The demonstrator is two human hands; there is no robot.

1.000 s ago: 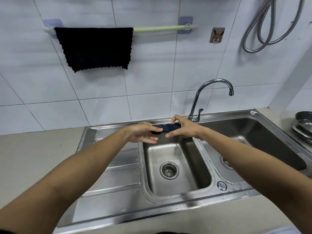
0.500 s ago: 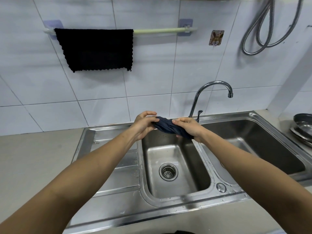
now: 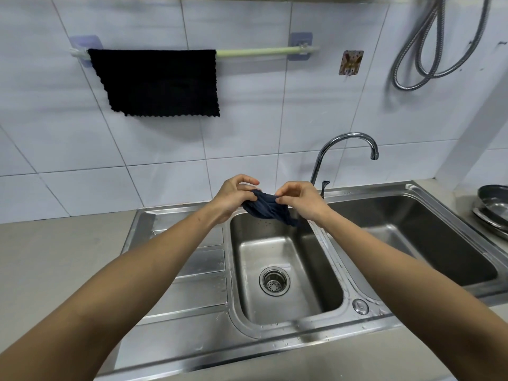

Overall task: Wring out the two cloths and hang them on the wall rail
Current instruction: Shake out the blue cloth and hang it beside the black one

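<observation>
A crumpled dark blue cloth (image 3: pixel 268 209) hangs between my two hands above the back of the small sink basin (image 3: pixel 316 259). My left hand (image 3: pixel 233 198) pinches its left end and my right hand (image 3: pixel 301 200) pinches its top right edge. A black cloth (image 3: pixel 156 82) hangs spread over the left part of the pale green wall rail (image 3: pixel 264 52). The right part of the rail is bare.
A chrome tap (image 3: pixel 343 149) rises just behind my right hand. The larger basin (image 3: pixel 412 232) lies to the right, the ribbed drainboard (image 3: pixel 192 273) to the left. Metal dishes (image 3: pixel 493 207) sit at the far right. A metal hose (image 3: pixel 428 48) and a wall hook (image 3: pixel 351 63) hang above.
The blue cloth, twisted tight between both hands a second ago, has loosened into a slack bundle. Both hands have risen a little and shifted their hold to its edges.
</observation>
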